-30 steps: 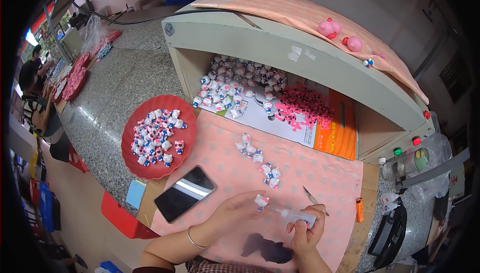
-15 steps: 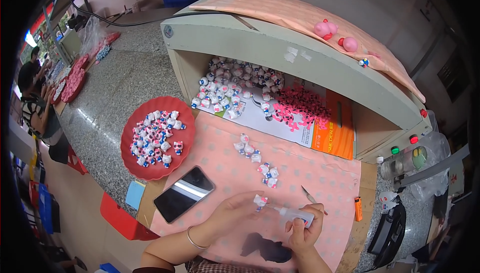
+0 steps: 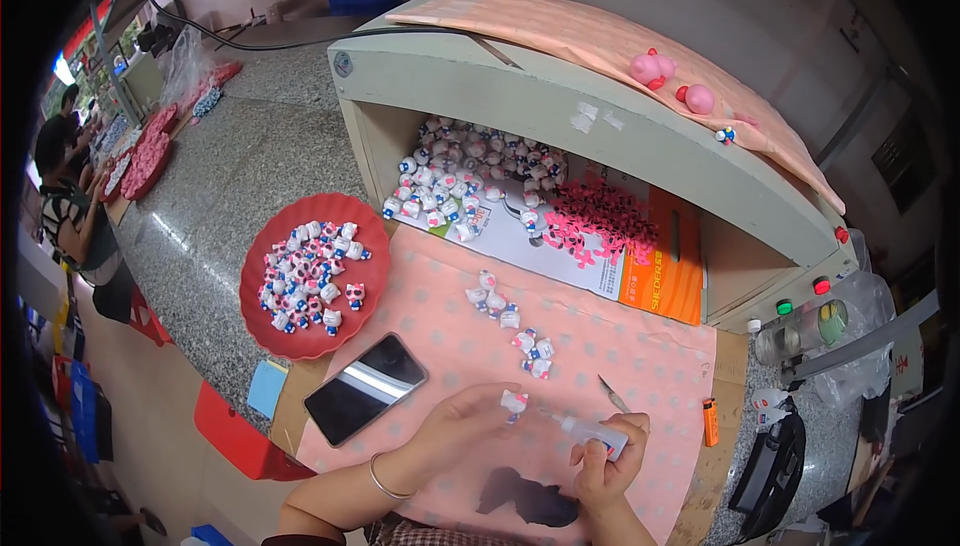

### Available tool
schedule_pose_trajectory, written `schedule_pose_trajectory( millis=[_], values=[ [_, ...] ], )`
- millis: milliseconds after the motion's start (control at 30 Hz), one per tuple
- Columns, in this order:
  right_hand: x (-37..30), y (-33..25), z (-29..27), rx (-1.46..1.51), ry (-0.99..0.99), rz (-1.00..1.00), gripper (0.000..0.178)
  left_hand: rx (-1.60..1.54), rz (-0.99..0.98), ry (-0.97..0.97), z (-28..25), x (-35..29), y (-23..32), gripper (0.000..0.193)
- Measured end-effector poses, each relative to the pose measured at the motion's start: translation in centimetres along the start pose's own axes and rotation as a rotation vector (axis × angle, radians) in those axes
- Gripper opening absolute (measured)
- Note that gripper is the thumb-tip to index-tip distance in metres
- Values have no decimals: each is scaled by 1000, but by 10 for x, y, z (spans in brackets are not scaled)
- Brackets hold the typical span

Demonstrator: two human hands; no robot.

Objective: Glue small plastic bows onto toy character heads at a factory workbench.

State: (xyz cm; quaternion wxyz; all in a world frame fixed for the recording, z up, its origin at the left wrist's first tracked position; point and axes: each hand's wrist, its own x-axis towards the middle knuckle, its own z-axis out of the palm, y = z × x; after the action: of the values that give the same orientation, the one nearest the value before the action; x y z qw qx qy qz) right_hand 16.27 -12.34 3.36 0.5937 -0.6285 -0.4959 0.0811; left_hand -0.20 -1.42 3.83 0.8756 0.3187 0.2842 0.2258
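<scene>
Between the fingertips of my left hand (image 3: 462, 424) is a small white cat figurine (image 3: 514, 403) with pink and blue parts. My right hand (image 3: 610, 466) is wrapped round a small translucent glue bottle (image 3: 594, 435), its thin nozzle pointing left toward the figurine, with a gap between them. Both hands are above a pink patterned cloth (image 3: 450, 296). Just beyond them, several more cat figurines (image 3: 537, 353) lie in a loose row. A slim pointed tool (image 3: 613, 393) rests on the cloth behind my right hand. Below the hands is a dark cloth (image 3: 528, 496).
A red scalloped plate (image 3: 262, 321) heaped with figurines stands left, beside a black phone (image 3: 366, 389). Ahead, a grey-green open box (image 3: 480, 71) shelters white figurines and pink pieces (image 3: 600, 218). An orange lighter (image 3: 711, 422) and black pouch (image 3: 772, 466) lie right. People (image 3: 70, 216) sit far left.
The glue bottle's nozzle has drawn away from the figurine, widening the gap between them. My left hand has shifted slightly left, and the figurine appears turned. The view has moved a little.
</scene>
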Motion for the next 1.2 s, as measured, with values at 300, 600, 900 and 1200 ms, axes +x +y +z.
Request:
schedule_pose_trajectory(
  millis=[300,600,900,1200],
  values=[
    [-3,-7,0,60,88,107,18,-10,32,10,4,0,3,32],
    [-3,-10,0,24,50,76,18,-19,34,-8,4,0,4,33],
    [-2,-11,5,93,46,130,16,41,31,26,6,-1,3,34],
    [-2,-11,6,97,76,119,16,148,58,-10,3,0,-1,36]
  ],
)
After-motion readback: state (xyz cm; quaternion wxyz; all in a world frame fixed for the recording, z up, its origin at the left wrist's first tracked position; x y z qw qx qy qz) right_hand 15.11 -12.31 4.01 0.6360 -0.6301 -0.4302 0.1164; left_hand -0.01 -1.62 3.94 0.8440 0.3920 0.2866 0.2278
